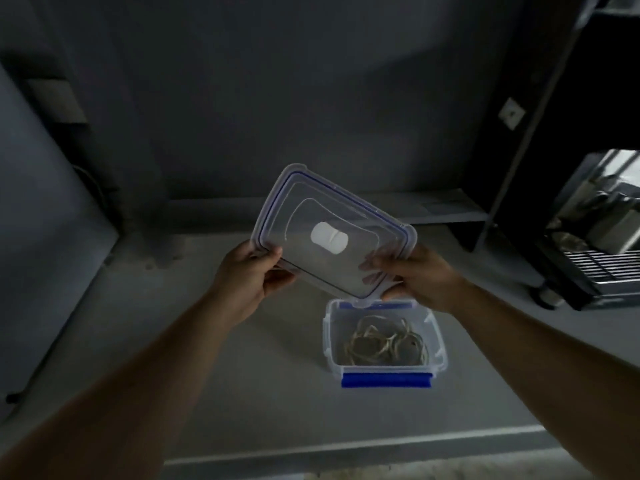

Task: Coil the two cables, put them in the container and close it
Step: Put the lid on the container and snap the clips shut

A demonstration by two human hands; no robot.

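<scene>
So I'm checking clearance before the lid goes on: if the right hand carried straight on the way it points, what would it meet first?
The right hand points up-left across the lid held in its grip, so probably the left hand on the opposite edge. Depth is unclear from this view.

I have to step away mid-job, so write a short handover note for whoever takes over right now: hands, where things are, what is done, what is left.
Left hand: gripping the near left edge of the lid.
Right hand: gripping the lid's near right corner.
The lid is clear with a blue seal, held tilted in the air above and behind the container, not touching it.
The container sits open on the table, blue clip facing the person.
Done: coiled cables lie inside the container.
Left: lower the lid squarely onto the container and snap the clips shut.
</scene>
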